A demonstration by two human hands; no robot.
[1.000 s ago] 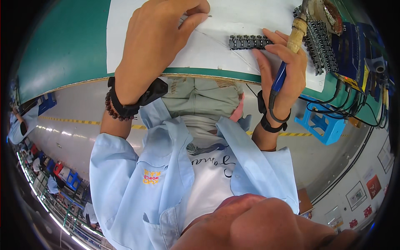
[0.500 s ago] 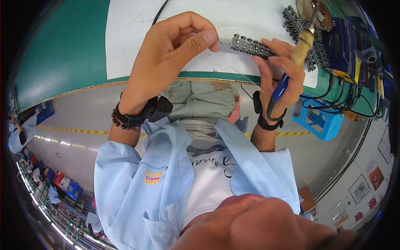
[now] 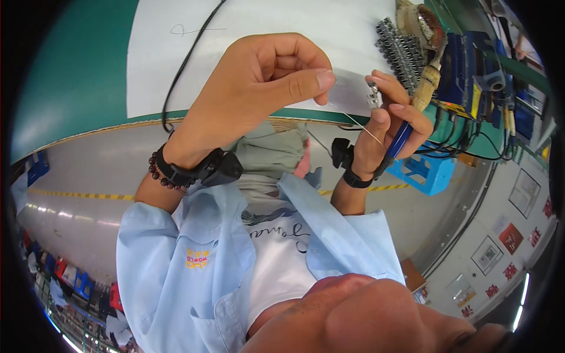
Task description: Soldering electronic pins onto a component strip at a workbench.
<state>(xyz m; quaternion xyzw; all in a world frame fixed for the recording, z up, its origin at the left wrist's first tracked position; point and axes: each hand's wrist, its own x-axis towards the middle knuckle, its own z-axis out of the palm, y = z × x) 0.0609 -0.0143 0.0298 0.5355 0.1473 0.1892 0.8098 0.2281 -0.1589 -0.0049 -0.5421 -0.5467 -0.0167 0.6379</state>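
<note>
My left hand [image 3: 282, 73] is closed in a pinch above the front edge of the bench; whatever is between its thumb and finger is too small to name. A thin silvery wire [image 3: 353, 122] slants from just below those fingertips to my right palm. My right hand [image 3: 391, 120] is closed around the blue handle of a soldering iron [image 3: 426, 85], whose tip points up and away. Between thumb and fingers, the same hand holds a short strip of small metal parts [image 3: 373, 95], seen nearly end-on.
Rows of similar metal parts [image 3: 400, 50] lie on the white sheet [image 3: 153, 76] over the green bench. Behind them sits a round holder [image 3: 421, 20], beside a blue soldering station [image 3: 465, 70] with cables. A black cable [image 3: 189, 56] crosses the sheet. A blue stool [image 3: 424, 173] stands below.
My right hand has turned the metal strip from broadside to nearly end-on. My left hand has shifted right, closer to it. The whole view has also swung a little.
</note>
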